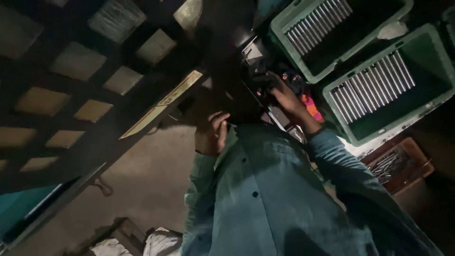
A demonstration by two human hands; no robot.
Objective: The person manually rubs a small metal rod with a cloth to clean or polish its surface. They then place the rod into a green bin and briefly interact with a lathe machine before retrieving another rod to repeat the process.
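Hands: two bare hands work at a dark machine [256,76] in dim light, seen from the head camera over a grey-green buttoned shirt [265,189].
Left hand: the left hand [212,133] is raised at the machine's near edge, fingers [221,124] curled inward and held close together; whether they grip anything cannot be told in the shadow.
Right hand: the right hand [286,97] reaches further in and rests against the machine's dark head, fingers bent over a black part; the fingertips are lost in the gloom, so the exact grip cannot be told.
Machine: it stands just ahead of the shirt front, between the two hands, with small red lights [285,76] near the right hand and an orange-pink patch [310,106] just beside the wrist.
Crates: two green plastic crates [429,102] lie to the right, each holding a neat row of silvery metal rods [372,85].
Tray: a brown tray [417,154] of loose dark metal pieces sits near the right sleeve.
Floor: bare concrete floor [151,175] below the left arm, with pale cloth bundles [161,242] at the lower edge.
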